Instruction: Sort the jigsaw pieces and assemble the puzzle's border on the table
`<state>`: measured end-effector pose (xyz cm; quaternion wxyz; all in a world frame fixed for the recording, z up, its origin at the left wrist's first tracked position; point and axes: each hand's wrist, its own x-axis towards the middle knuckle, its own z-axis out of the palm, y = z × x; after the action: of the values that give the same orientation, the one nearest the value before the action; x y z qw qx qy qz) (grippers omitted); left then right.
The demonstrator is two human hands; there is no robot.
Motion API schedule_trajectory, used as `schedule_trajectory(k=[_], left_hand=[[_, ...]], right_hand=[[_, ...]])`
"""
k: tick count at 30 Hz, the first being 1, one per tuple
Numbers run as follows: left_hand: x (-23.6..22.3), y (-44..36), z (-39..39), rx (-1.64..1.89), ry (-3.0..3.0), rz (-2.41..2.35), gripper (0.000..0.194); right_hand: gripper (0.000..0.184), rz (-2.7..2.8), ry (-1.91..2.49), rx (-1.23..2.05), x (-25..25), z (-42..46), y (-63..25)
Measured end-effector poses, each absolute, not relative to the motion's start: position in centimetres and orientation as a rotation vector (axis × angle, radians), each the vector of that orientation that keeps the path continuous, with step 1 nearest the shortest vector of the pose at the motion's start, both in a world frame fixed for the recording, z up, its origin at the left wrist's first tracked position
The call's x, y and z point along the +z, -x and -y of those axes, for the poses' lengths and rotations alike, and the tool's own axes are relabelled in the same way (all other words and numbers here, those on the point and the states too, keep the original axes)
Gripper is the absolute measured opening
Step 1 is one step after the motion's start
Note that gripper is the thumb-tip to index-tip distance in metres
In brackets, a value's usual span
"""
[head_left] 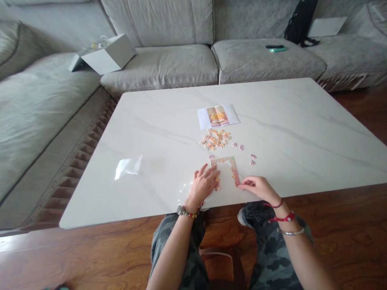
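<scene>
Jigsaw pieces are joined into a partial puzzle border (222, 160), with a top edge and two sides around bare tabletop. My left hand (204, 184) lies across the border's left side, fingers spread and pressing lightly on it. At the lower end of the right side, my right hand (258, 187) has thumb and fingers pinched on a small pink puzzle piece, mostly hidden by the fingertips. Beyond the border is a heap of loose puzzle pieces (215, 139). Several single pieces lie apart from it, among them a purple piece (252, 162) to the right.
A creased reference picture (218, 116) lies behind the heap on the white table (287, 133). A clear plastic bag (128, 166) rests at the left. Around the table stands a grey sofa (178, 60) holding a white box (110, 54) and a black backpack (300, 22).
</scene>
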<state>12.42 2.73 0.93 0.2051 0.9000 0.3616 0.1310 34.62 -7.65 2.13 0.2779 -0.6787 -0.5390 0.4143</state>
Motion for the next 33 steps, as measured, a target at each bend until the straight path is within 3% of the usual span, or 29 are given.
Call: schedule_trajectory(k=[16, 33], left_hand=[[0.5, -12.6, -2.6, 0.349, -2.524, -1.017, 0.035], [0.0, -12.2, -3.1, 0.213, -2.588, -1.036, 0.049]], right_hand=[[0.01, 1.666, 1.841, 0.761, 1.6, 7.9, -33.1], [0.018, 1.933, 1.823, 0.429, 1.2, 8.8, -32.6]])
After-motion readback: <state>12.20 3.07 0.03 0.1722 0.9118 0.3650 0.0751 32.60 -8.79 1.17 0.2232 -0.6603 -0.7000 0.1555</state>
